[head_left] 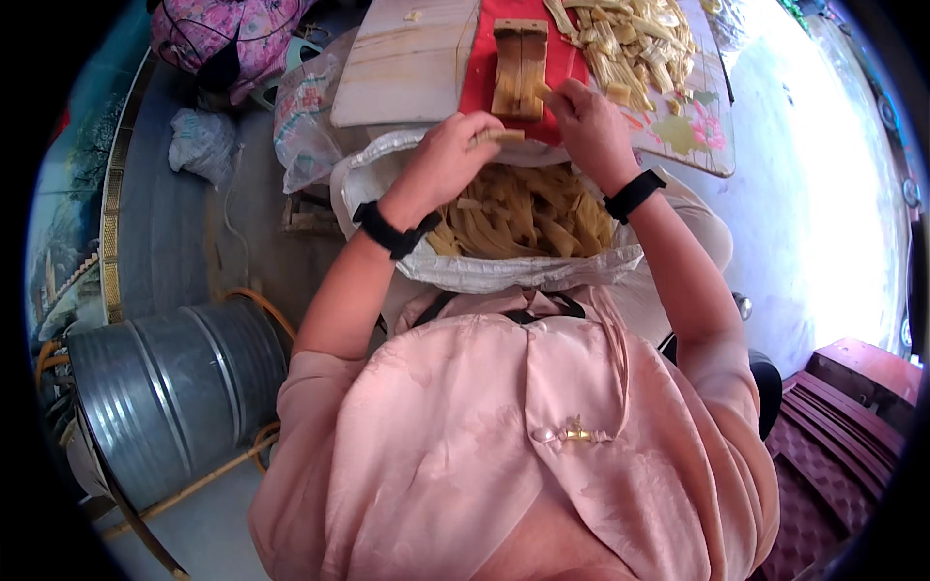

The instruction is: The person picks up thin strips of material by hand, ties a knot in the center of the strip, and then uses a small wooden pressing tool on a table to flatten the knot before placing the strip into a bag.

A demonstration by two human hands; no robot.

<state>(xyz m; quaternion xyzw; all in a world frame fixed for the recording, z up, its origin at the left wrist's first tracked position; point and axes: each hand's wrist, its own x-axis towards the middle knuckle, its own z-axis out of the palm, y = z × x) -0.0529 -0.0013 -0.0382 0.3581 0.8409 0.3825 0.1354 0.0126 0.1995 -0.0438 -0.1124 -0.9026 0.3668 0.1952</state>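
My left hand (448,165) is closed on a flat yellowish strip (500,136), above the left part of the open sack. My right hand (593,134) pinches a small yellowish piece (542,90) beside a wooden block (520,73). That block has a lengthwise groove and lies on a red cloth (480,73) at the table's near edge. Below both hands an open white woven sack (465,276) rests on my lap, filled with long tan dried strips (528,213). A heap of paler yellow strips and short pieces (644,44) lies on the table beyond my right hand.
The table (402,68) has a pale marbled top with a flower print at its right. Plastic bags (305,121) hang or lie to its left. A ribbed metal drum (179,397) stands at lower left, and dark red slatted furniture (843,436) at lower right.
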